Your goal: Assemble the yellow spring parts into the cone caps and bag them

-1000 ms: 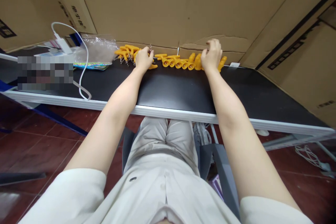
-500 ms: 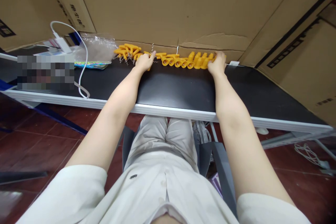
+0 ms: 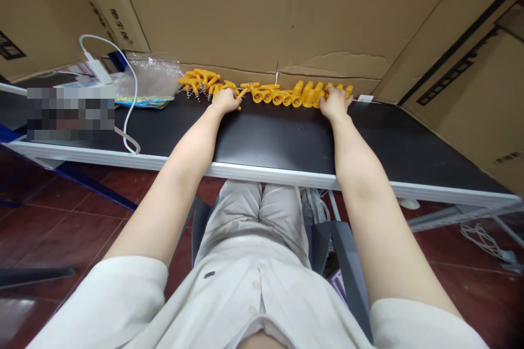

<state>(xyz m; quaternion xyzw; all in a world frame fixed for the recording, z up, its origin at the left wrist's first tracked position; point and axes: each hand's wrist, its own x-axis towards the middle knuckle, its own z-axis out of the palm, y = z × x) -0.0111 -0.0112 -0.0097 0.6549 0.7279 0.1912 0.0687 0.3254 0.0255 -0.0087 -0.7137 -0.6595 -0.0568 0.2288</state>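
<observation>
Since a second ago my right grip has dropped from a raised, spread pose onto the right end of the row, and my left grip has slid a little toward the near edge.

A cardboard wall stands along the far edge of a black worktop. Toward the far left corner lie a crumpled clear plastic bag and a white charger with its cable looping to the near edge.

A row of orange plastic pieces runs along the far edge, touching the cardboard, with a looser heap at its left end. Tiny metal springs seem to lie beside that heap; they are too small to be sure.

My left grip is pinched closed on one orange piece, whose stem pokes out to the right of the fingertips, just beside the row's left part. My right grip rests curled on the row's last pieces; I cannot tell whether it grasps any.

I judge the pieces light, stiff and smooth, likely to skid if nudged. The narrow stem looks the best place to pinch.
</observation>
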